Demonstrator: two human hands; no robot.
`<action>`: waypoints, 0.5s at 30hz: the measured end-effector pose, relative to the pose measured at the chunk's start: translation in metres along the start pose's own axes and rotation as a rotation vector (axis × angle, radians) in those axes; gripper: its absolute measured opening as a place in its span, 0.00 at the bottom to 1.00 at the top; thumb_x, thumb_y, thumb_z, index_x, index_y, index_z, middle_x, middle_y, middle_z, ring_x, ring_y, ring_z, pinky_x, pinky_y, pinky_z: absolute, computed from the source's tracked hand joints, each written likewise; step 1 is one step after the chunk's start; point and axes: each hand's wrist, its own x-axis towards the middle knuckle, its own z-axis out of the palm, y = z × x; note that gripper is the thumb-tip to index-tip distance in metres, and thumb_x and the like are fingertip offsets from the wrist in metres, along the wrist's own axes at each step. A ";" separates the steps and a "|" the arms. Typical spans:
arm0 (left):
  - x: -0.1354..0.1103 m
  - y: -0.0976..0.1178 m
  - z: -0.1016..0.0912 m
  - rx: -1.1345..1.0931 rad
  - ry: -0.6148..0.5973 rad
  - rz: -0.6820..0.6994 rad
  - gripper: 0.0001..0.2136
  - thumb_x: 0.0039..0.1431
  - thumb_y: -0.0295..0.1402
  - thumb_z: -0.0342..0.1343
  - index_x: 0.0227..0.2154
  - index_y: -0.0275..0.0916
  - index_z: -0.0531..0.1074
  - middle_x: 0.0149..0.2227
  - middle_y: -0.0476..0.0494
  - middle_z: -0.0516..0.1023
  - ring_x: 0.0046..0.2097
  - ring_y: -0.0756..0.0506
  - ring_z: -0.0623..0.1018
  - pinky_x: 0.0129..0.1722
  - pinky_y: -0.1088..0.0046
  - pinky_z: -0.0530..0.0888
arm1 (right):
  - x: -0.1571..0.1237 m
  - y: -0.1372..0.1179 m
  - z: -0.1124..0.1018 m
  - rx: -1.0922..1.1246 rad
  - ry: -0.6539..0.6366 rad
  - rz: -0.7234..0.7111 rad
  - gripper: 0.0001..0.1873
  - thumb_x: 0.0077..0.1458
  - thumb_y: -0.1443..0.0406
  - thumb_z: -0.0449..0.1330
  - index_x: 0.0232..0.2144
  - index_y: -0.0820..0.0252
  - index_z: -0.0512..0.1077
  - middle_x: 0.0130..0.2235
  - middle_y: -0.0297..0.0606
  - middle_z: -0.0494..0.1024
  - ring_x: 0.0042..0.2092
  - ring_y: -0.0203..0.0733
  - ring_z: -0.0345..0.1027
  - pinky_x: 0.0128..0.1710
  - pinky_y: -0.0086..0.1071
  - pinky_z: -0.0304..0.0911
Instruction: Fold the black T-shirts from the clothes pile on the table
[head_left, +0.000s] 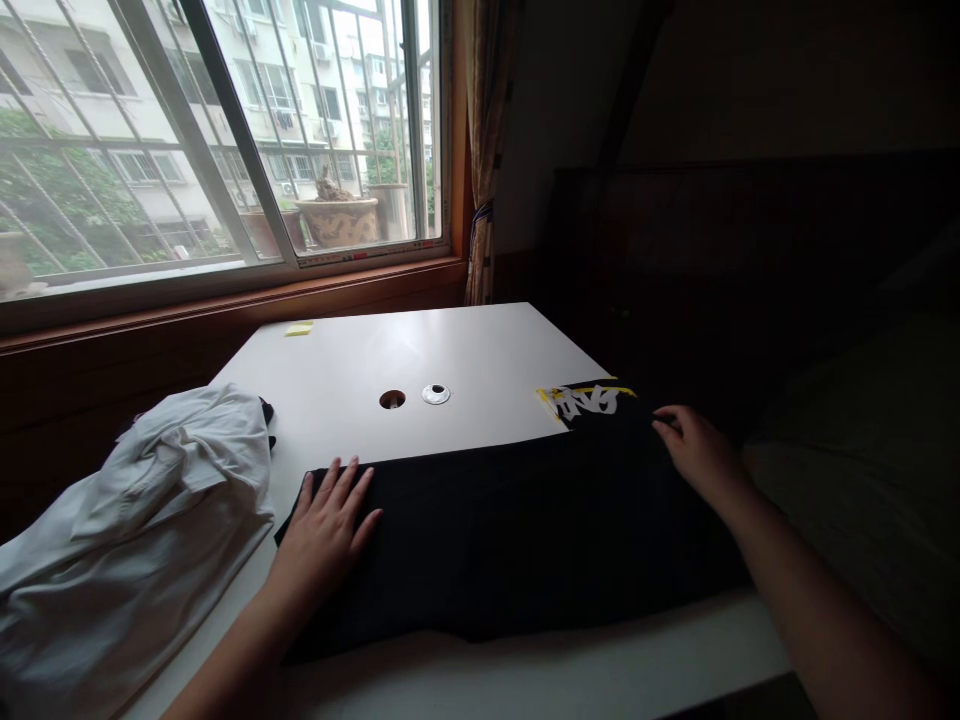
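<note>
A black garment (517, 530) with a yellow and white print (585, 400) lies folded flat across the near part of the white table (450, 350). My left hand (326, 525) rests flat on the garment's left end, fingers stretched out and apart. My right hand (694, 445) lies palm down on its right end, just beside the print, fingers extended. Neither hand grips anything.
A crumpled white garment (127, 530) is heaped at the table's left edge. The table has a round cable hole (392, 399) with its cap (436, 394) beside it, and a yellow sticky note (298, 328) at the back. A window (217, 130) is behind; a dark bed (862, 470) lies right.
</note>
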 end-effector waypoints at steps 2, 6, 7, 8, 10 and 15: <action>0.003 0.012 -0.001 -0.064 0.002 0.091 0.27 0.72 0.47 0.43 0.69 0.42 0.56 0.71 0.42 0.51 0.72 0.35 0.51 0.68 0.45 0.54 | 0.003 0.006 0.005 -0.030 -0.024 0.026 0.19 0.60 0.55 0.51 0.48 0.57 0.71 0.48 0.46 0.76 0.43 0.51 0.72 0.40 0.43 0.66; 0.006 0.011 0.008 -0.139 0.003 0.069 0.28 0.73 0.49 0.42 0.69 0.41 0.55 0.71 0.42 0.52 0.71 0.37 0.54 0.67 0.49 0.59 | -0.004 0.011 0.020 -0.083 -0.039 0.065 0.21 0.61 0.55 0.50 0.50 0.57 0.71 0.48 0.47 0.76 0.42 0.51 0.72 0.37 0.41 0.66; 0.006 0.007 0.012 -0.141 0.007 0.046 0.29 0.72 0.50 0.41 0.69 0.40 0.54 0.71 0.41 0.51 0.71 0.37 0.54 0.68 0.49 0.58 | -0.007 0.012 0.023 -0.096 -0.040 0.077 0.21 0.61 0.56 0.50 0.50 0.57 0.72 0.48 0.47 0.76 0.42 0.51 0.72 0.37 0.41 0.66; 0.006 0.002 0.015 -0.137 0.011 0.025 0.30 0.72 0.50 0.41 0.69 0.39 0.54 0.71 0.40 0.51 0.71 0.37 0.54 0.68 0.50 0.58 | -0.009 0.012 0.026 -0.108 -0.042 0.089 0.21 0.61 0.55 0.50 0.50 0.58 0.72 0.48 0.47 0.76 0.41 0.51 0.72 0.37 0.40 0.66; 0.006 -0.006 0.020 -0.124 0.014 -0.014 0.31 0.72 0.51 0.41 0.69 0.37 0.54 0.71 0.38 0.50 0.71 0.37 0.53 0.68 0.51 0.57 | -0.013 0.013 0.030 -0.127 -0.047 0.093 0.22 0.61 0.55 0.50 0.51 0.58 0.72 0.47 0.47 0.76 0.41 0.51 0.72 0.37 0.40 0.66; 0.006 -0.014 0.023 -0.083 0.001 -0.058 0.33 0.72 0.51 0.40 0.69 0.32 0.54 0.71 0.35 0.51 0.71 0.37 0.53 0.69 0.50 0.55 | -0.015 0.015 0.032 -0.162 -0.024 0.019 0.22 0.62 0.55 0.51 0.52 0.58 0.72 0.45 0.45 0.76 0.43 0.51 0.72 0.38 0.40 0.65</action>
